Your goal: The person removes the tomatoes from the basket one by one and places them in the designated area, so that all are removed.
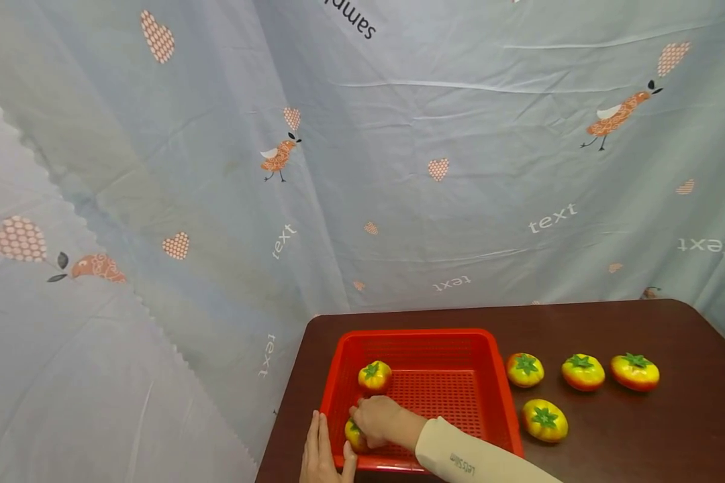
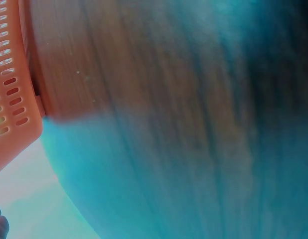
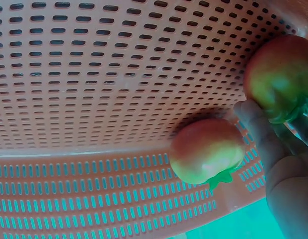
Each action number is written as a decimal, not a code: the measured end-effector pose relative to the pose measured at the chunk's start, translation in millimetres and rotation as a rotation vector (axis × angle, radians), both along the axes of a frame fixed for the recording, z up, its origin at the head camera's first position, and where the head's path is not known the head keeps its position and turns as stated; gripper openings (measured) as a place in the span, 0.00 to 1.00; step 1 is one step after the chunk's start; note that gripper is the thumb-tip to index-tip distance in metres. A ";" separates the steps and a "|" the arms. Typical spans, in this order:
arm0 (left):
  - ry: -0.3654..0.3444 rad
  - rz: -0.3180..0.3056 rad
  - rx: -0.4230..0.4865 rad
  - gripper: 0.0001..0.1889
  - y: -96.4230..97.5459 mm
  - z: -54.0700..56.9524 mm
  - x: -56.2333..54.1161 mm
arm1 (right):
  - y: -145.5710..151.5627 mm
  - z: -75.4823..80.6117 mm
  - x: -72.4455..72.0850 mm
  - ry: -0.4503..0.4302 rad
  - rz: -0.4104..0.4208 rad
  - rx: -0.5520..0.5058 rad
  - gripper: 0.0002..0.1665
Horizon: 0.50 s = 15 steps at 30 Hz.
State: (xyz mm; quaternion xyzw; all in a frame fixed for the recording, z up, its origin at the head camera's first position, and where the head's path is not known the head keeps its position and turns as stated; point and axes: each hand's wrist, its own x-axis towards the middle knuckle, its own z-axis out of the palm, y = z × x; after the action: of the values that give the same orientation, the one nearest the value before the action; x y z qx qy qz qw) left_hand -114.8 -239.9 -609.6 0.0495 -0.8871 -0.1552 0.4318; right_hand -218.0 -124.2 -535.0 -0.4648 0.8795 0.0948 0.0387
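Observation:
My right hand is inside the red plastic basket, gripping a yellow-and-red persimmon low in the front left corner. From the right wrist, its fingers curl around that fruit's side beneath the green leafy top. Behind it in the basket sits a second persimmon, leaf top upward. My left hand rests against the basket's front left corner from outside, fingers straight and thumb at the rim. The left wrist view catches only fingertips and the perforated basket wall.
Right of the basket, several more persimmons lie on the dark brown table: one near the basket's wall, another in front of it, others farther right. A printed pale blue curtain hangs behind the table.

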 end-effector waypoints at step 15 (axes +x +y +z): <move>-0.011 0.020 0.016 0.38 1.7 -0.7 -1.6 | 0.0 -1.3 2.2 0.045 -0.004 0.019 0.32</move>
State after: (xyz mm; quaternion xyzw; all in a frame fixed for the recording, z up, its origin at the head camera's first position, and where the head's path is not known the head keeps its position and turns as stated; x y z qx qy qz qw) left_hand -116.4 -238.2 -610.3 0.0626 -0.8877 -0.1575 0.4280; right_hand -215.8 -124.2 -536.3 -0.4606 0.8800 0.1134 0.0235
